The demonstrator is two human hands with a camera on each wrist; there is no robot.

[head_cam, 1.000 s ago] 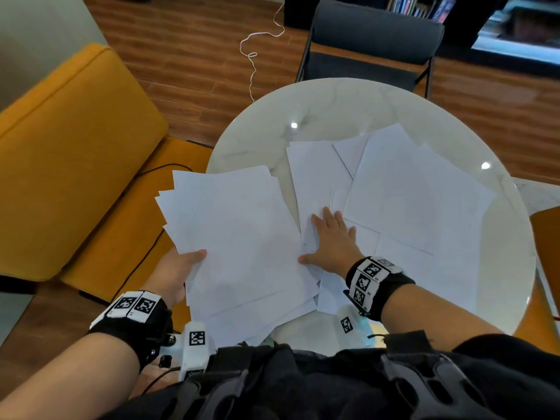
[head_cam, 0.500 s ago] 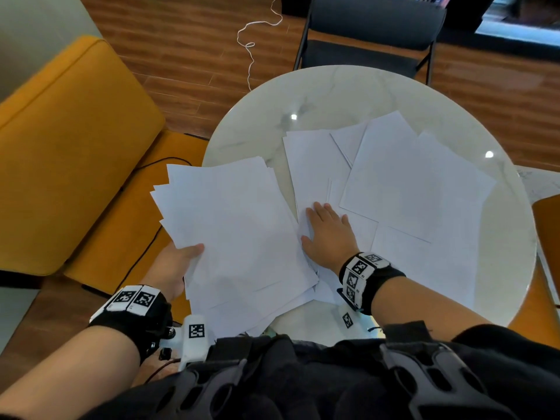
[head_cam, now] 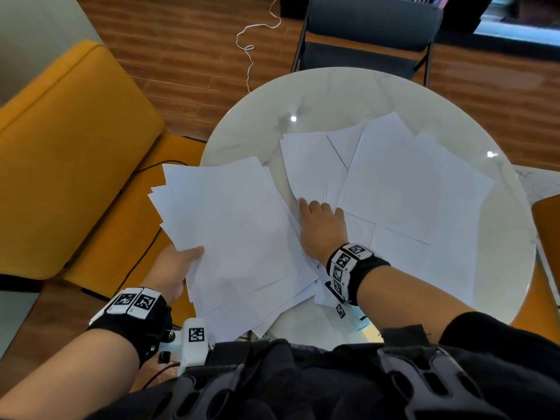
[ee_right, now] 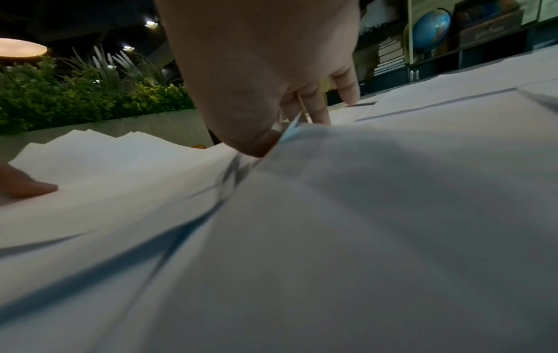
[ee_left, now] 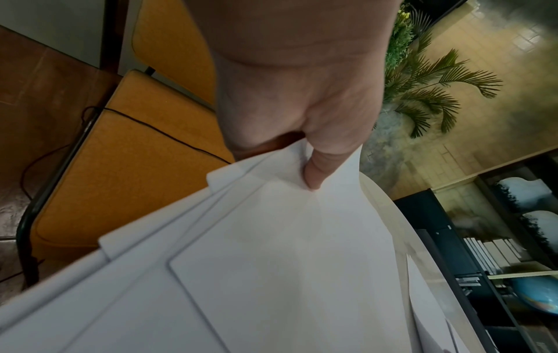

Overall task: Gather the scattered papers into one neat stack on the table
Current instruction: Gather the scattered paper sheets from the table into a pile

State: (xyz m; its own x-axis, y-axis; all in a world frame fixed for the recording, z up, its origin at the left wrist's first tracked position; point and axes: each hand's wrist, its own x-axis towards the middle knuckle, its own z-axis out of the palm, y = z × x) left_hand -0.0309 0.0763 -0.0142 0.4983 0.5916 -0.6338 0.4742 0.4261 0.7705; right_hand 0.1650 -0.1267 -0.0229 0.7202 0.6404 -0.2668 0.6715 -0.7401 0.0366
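Several white sheets (head_cam: 409,189) lie scattered and overlapping on the round marble table (head_cam: 333,95). My left hand (head_cam: 188,259) grips a fanned bundle of papers (head_cam: 230,237) at its left edge, thumb on top. The bundle hangs over the table's near left rim. In the left wrist view the thumb (ee_left: 314,172) presses into the bundle (ee_left: 286,262). My right hand (head_cam: 321,216) lies palm down on the loose sheets beside the bundle, fingers pressing the paper. Its thumb is hidden by the bundle in the head view. The right wrist view shows that hand (ee_right: 286,114) touching crumpled sheets (ee_right: 392,191).
A yellow sofa (head_cam: 69,165) stands left of the table, with a black cable (head_cam: 142,259) across its seat. A dark chair (head_cam: 369,34) sits at the far side. A white cord (head_cam: 248,56) lies on the wooden floor. An orange seat (head_cam: 548,225) is at right.
The bundle's edge now covers my right thumb, which showed before. My right fingers have drawn in slightly on the sheets. The left hand keeps its grip.
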